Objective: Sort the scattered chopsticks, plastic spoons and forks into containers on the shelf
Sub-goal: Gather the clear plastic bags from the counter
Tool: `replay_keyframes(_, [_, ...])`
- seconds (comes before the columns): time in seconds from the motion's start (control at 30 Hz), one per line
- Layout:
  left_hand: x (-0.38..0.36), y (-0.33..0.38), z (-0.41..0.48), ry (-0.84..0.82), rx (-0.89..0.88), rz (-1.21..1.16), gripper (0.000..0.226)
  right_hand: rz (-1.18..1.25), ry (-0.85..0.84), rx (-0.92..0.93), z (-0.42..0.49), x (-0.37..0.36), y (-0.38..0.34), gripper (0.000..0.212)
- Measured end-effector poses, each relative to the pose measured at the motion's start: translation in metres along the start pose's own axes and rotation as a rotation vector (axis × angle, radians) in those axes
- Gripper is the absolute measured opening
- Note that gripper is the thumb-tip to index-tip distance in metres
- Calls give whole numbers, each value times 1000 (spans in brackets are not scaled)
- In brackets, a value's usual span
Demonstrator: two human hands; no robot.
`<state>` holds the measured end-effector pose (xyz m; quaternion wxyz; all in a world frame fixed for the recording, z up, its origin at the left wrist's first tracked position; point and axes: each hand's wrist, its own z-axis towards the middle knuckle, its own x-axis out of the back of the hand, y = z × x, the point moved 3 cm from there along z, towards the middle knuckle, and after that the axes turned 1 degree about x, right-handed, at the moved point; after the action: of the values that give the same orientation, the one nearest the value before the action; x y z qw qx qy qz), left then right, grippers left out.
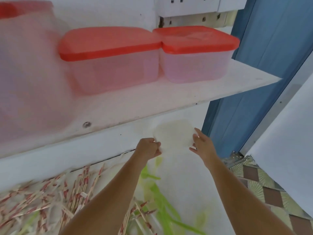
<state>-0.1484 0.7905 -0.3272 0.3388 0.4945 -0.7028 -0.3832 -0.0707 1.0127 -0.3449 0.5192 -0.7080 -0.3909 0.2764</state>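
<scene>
Nearest to me, my two bare forearms reach forward over a white surface strewn with the things I have to sort. Chopsticks in red-and-white wrappers lie in a loose heap on the left. Green plastic cutlery lies between my arms, too blurred to tell spoons from forks. None of it is in my hands. It all lies below and behind my grip, well apart from it. Past it, my left hand is curled tight, pinching the left rim of a pale tub. My right hand clasps the opposite side, thumb above and fingers underneath, fairly straight. I judge I hold it from both sides to keep it level and its mouth free, ready to take cutlery; whether it has a lid, I cannot tell. The tub hangs just under the front edge of the white shelf. On the shelf, farther off, two clear boxes stand side by side and touching, the wide box on the left and the smaller box on the right, both closed with red lids.
</scene>
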Motion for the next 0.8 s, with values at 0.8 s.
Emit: replay_keyframes(0.8, [123,-75,-178,-16,-226,403,26,-476,238,505,-141,-82,9,49])
